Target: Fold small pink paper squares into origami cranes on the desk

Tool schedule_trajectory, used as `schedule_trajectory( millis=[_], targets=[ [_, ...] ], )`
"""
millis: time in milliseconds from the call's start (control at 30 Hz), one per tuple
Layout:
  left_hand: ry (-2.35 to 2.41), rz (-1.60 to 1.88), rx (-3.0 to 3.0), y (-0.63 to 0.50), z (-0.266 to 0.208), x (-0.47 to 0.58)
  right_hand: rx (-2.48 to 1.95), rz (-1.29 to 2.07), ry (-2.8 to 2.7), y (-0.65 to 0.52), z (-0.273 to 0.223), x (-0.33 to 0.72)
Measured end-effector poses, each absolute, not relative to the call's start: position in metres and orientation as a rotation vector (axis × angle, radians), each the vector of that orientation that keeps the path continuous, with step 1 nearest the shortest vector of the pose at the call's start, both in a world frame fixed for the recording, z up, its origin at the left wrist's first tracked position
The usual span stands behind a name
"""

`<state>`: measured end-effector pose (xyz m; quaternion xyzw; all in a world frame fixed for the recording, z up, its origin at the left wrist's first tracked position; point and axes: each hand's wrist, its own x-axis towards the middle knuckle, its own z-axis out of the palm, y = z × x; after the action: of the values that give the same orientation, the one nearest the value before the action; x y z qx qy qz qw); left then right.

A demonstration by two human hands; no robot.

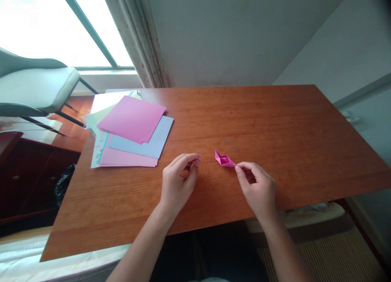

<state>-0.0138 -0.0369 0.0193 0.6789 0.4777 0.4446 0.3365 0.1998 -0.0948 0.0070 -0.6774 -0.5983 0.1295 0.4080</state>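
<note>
A small folded magenta paper boat [225, 160] is in the middle of the head view, just above the wooden table [293, 131] or touching it; I cannot tell which. My right hand [258, 186] pinches its right tip between thumb and forefinger. To the left of the boat, apart from it, is my left hand [180, 180]. Its thumb and forefinger are brought together in a pinch, and nothing shows between them.
On the table's left side lie loose sheets: a pink stack [132, 117] on top, blue paper [159, 139] beneath, and lighter pink paper [128, 158] nearer me. A pale chair [36, 86] stands by the window. Behind the table hangs a curtain [137, 38].
</note>
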Motion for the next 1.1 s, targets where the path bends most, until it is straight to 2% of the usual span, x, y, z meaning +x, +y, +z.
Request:
schedule_trajectory(
  millis=[533, 800, 1100],
  targets=[
    [1.247, 1.113, 1.776, -0.039, 0.019, -0.012, -1.613, 0.27, -1.645, -0.1, 0.007, 0.197],
    [1.176, 1.022, 1.699, -0.042, 0.019, -0.009, -1.512, 0.926, -0.959, -0.1, 0.004, 0.19],
    [0.828, 0.88, 1.108, -0.043, 0.024, -0.004, -1.298, 1.308, -0.687, -0.093, 0.022, 0.164]
  ],
)
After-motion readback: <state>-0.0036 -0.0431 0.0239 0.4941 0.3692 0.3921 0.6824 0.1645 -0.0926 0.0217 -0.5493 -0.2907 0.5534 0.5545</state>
